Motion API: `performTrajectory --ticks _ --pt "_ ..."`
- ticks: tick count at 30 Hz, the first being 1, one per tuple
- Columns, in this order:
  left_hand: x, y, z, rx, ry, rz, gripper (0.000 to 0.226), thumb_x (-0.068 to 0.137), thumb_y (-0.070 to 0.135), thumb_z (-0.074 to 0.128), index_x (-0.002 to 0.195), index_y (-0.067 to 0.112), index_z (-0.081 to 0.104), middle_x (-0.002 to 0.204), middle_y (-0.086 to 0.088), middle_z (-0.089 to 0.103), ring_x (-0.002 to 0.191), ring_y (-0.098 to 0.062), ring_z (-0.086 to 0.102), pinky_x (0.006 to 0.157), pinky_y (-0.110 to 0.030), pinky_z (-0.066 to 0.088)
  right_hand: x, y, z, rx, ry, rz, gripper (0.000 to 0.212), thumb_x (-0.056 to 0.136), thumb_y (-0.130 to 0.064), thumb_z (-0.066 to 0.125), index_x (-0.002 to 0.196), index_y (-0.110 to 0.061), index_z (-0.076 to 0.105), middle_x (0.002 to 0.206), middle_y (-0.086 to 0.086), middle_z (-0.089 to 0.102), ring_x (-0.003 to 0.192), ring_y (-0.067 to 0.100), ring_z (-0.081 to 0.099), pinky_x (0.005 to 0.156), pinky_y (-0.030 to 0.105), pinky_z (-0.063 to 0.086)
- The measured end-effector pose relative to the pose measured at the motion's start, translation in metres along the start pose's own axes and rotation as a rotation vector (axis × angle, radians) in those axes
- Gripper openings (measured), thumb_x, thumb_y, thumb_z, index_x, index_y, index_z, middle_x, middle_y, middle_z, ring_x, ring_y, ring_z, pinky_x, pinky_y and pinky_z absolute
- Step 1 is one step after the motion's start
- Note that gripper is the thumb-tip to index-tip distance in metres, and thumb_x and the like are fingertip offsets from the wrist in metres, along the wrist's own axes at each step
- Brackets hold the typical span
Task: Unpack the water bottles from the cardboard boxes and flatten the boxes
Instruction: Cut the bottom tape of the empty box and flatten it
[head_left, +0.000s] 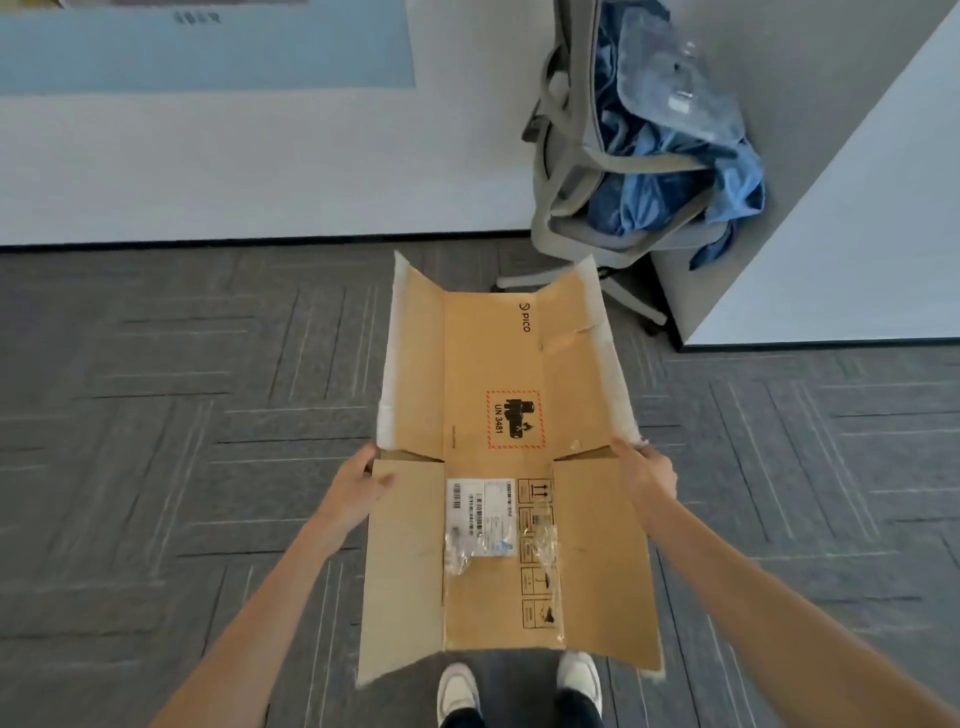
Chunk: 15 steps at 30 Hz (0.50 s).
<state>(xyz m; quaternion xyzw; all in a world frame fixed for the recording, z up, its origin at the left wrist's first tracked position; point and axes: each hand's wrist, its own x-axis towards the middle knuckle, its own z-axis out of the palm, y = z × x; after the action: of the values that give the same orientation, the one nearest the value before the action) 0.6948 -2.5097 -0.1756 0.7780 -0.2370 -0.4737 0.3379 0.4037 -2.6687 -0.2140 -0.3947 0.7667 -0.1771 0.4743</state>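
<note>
A flattened brown cardboard box (493, 364) hangs in front of me above the carpet, its flaps spread out, with a white shipping label, a torn strip of clear tape and a red-bordered UN 3481 mark on it. My left hand (358, 486) grips the box's left edge at the notch between two flaps. At the matching notch on the right edge, my right hand (647, 470) grips the cardboard. No water bottles are in view.
A grey office chair (576, 171) piled with blue cloth stands ahead on the right, beside a white desk panel (857, 244). A white wall runs across the back. My two white shoes (457, 691) stand on the grey patterned carpet (156, 415) below the box.
</note>
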Motion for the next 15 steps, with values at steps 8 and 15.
performTrajectory --ticks 8,15 --pt "0.223 -0.131 0.085 0.009 0.120 0.016 0.023 0.098 0.003 0.055 0.106 0.025 0.057 0.107 0.001 0.061 0.080 -0.003 0.052 0.058 -0.007 0.039 0.213 0.082 0.137 -0.063 0.022 -0.075 0.025 0.094 -0.043 0.056 0.095 -0.018 0.057 0.089 0.007 0.060 0.080 0.026 0.058 0.075 0.038 0.048" --pt "0.406 -0.253 0.142 -0.112 0.178 0.018 0.056 0.097 0.016 0.061 0.148 0.027 0.042 0.151 -0.003 0.043 0.131 -0.021 0.047 0.107 -0.039 0.042 0.387 0.150 0.231 -0.072 0.077 -0.214 0.040 0.093 -0.045 0.059 0.075 -0.009 0.065 0.073 0.009 0.061 0.068 0.026 0.054 0.065 0.034 0.041"
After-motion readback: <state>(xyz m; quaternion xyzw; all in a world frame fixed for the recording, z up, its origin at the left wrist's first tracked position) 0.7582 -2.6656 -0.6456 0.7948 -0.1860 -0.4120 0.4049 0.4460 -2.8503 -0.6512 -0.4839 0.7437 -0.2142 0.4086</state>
